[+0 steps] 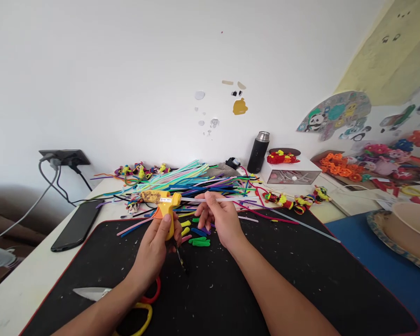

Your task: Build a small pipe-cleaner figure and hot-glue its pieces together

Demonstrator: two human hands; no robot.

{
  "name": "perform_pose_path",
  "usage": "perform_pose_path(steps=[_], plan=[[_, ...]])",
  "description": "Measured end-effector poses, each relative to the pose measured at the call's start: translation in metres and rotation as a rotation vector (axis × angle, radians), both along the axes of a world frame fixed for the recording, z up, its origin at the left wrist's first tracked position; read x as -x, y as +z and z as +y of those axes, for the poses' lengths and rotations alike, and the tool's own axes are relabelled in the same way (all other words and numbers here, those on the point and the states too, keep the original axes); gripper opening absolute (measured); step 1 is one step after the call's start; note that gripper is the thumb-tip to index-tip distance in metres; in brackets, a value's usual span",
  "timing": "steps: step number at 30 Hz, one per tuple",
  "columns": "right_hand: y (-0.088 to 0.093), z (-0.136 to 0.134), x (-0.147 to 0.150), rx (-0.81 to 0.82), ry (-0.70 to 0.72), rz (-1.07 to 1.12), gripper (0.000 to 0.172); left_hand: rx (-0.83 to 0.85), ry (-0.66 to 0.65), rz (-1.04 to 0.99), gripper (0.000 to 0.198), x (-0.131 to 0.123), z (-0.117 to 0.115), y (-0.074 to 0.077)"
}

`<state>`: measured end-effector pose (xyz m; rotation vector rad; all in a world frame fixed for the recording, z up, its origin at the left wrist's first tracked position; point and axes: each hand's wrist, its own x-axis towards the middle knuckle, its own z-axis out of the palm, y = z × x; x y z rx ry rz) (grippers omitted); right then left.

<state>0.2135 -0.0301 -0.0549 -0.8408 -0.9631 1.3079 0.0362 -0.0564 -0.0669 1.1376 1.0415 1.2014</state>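
Note:
My left hand is wrapped round the handle of a yellow and orange glue gun, whose nozzle points left. My right hand pinches a long white glue stick that runs into the back of the gun. Both hands hover over a black mat. Short bent pieces of pipe cleaner in green, yellow and blue lie on the mat just under the hands.
A heap of long coloured pipe cleaners lies behind the hands. A black phone rests at the left, scissors at the front left. A black flask, a white box and finished craft figures stand at the back right.

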Motion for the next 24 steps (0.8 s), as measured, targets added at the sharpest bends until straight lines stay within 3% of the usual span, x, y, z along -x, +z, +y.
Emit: perform_pose_path(steps=[8,24], plan=[[-0.001,-0.003,0.003,0.002,0.006,-0.038,0.059,-0.115,-0.013,0.089,0.050,-0.001,-0.001,0.010],[-0.003,-0.007,0.012,-0.030,-0.069,-0.076,0.059,-0.097,0.013,0.095,0.051,-0.005,-0.005,0.006]])
